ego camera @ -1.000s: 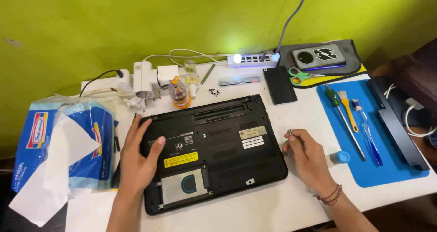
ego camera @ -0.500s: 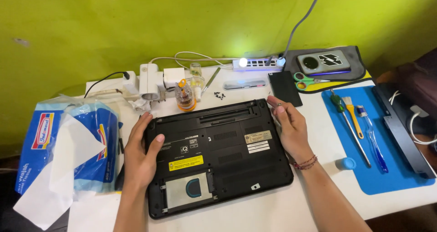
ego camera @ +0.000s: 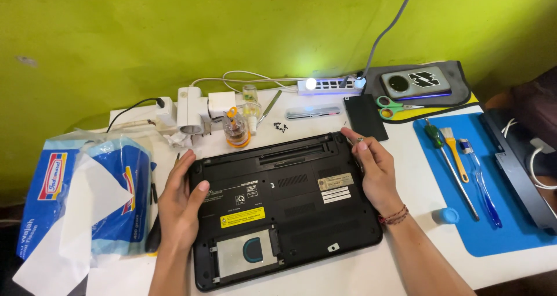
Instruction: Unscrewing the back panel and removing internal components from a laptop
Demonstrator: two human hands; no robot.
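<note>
Yellow label [ego camera: 242,217] between both hands [ego camera: 181,206]

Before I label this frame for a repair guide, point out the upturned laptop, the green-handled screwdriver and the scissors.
upturned laptop [ego camera: 290,197]: head view, middle of its black bottom cover.
green-handled screwdriver [ego camera: 433,135]: head view, on the green handle.
scissors [ego camera: 384,103]: head view, on the green finger loop.
</note>
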